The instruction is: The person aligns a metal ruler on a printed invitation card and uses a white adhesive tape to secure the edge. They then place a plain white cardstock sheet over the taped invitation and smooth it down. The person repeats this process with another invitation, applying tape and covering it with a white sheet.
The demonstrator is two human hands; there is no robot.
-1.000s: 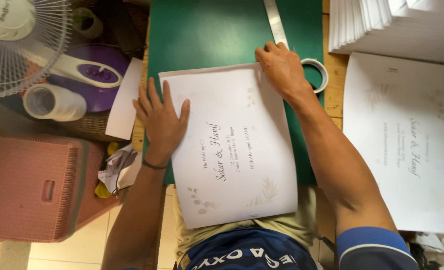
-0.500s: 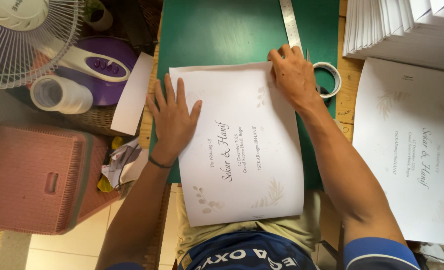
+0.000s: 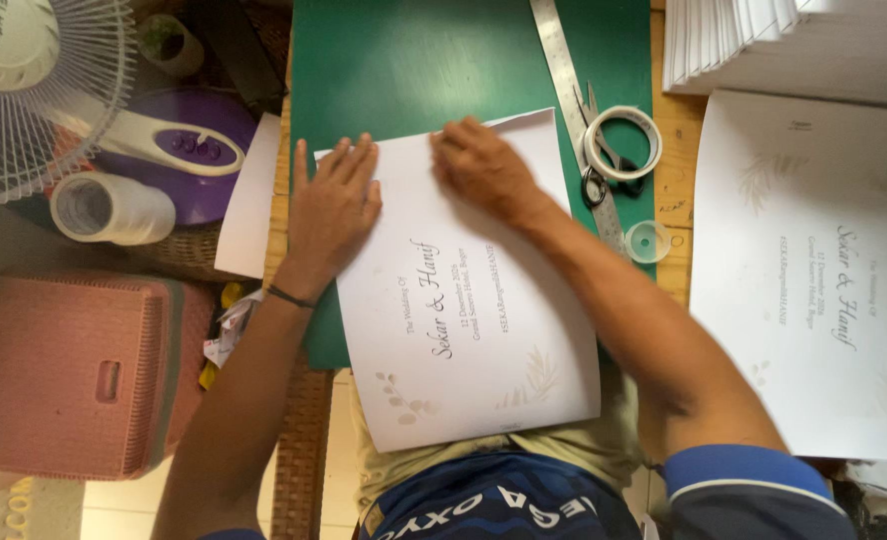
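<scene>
Both hands lay flat on a large white printed sheet (image 3: 474, 300) that rested on a green cutting mat (image 3: 434, 60) on the wooden table (image 3: 679, 130), its near edge hanging over toward the person's lap. The left hand (image 3: 332, 200) pressed palm down on the sheet's far left corner, fingers spread and straight, its grip released — nothing was held, only pinned. The right hand (image 3: 479, 165) pressed on the far edge near the middle, fingers curled a little against the paper, likewise grasping nothing. A thin dark band circled the left wrist. Just right of the sheet a metal ruler (image 3: 569, 100) ran along the mat, with a pair of scissors (image 3: 596, 170) and a roll of clear tape (image 3: 622, 143) lying across it, and a small clear cap (image 3: 649, 241) close by. Further right lay another printed sheet (image 3: 814, 290) of the same kind, beneath a stack of white paper (image 3: 794, 45). On the left stood a white fan (image 3: 34, 90) with a purple base — beside it a white roll (image 3: 109, 210), and nearer the person a pink plastic basket (image 3: 69, 375).
</scene>
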